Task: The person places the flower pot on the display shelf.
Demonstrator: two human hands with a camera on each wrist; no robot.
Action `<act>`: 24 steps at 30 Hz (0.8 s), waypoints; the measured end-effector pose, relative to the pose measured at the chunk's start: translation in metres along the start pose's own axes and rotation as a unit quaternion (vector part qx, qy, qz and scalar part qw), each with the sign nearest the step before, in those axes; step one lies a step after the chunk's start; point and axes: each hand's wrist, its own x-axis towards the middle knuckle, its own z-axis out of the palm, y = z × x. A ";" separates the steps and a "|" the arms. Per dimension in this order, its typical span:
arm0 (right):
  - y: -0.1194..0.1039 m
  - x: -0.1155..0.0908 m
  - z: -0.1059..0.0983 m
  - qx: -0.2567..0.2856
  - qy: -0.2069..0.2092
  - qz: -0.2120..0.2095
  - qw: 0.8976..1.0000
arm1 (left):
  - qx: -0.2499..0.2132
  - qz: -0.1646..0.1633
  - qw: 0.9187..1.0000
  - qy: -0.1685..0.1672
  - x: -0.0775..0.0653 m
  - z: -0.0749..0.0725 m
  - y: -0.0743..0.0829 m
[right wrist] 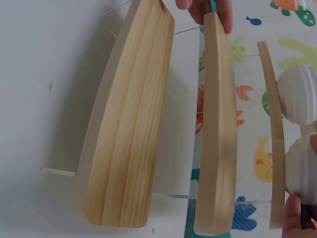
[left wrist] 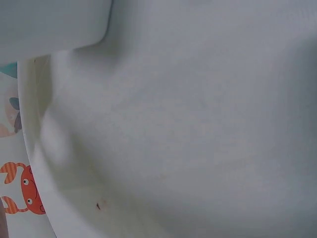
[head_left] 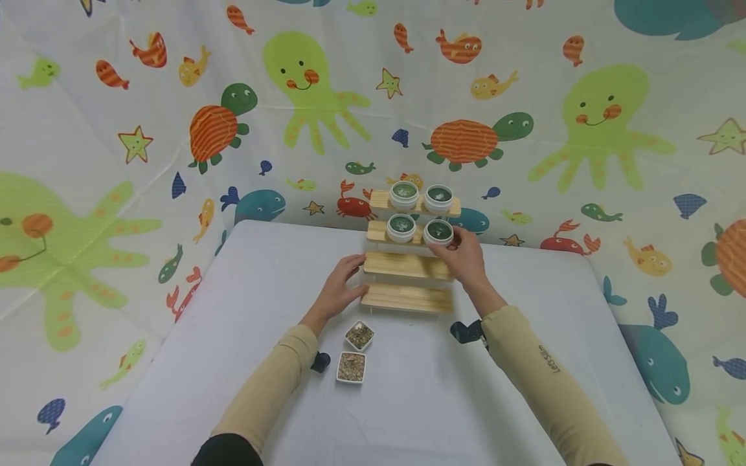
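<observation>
A four-tier wooden shelf stand (head_left: 408,265) stands at the far side of the table. Several small white pots with dark green tops occupy its two upper tiers, two on each. My right hand (head_left: 466,259) grips the right-hand white pot (head_left: 438,233) on the second tier from the top; its fingers (right wrist: 293,215) are at the pot's side in the right wrist view. My left hand (head_left: 339,291) holds the left end of the stand, fingers and thumb at the two lower planks. In the right wrist view, left fingers (right wrist: 225,15) wrap a plank's end.
Two small square white dishes of brownish grains, one dish (head_left: 359,335) behind the other dish (head_left: 351,367), sit left of centre on the white tablecloth (head_left: 408,414). Dark objects (head_left: 466,332) lie by each forearm. A sea-animal printed curtain (head_left: 361,97) hangs behind the table.
</observation>
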 end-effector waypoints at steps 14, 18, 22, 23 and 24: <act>0.003 -0.001 -0.002 -0.001 0.000 -0.006 1.000 | -0.001 -0.004 1.000 -0.023 -0.002 0.004 0.010; 0.003 -0.003 -0.003 -0.003 0.001 -0.004 1.000 | 0.019 0.014 1.000 -0.002 0.001 0.007 0.002; 0.003 -0.006 -0.004 -0.007 -0.001 0.003 1.000 | 0.006 0.021 1.000 0.013 0.001 0.006 0.008; 0.003 -0.007 -0.005 -0.006 -0.001 0.005 1.000 | 0.006 0.018 1.000 0.013 0.001 0.007 0.008; 0.003 -0.009 -0.006 -0.004 0.000 0.007 1.000 | 0.005 0.017 1.000 0.013 0.001 0.007 0.008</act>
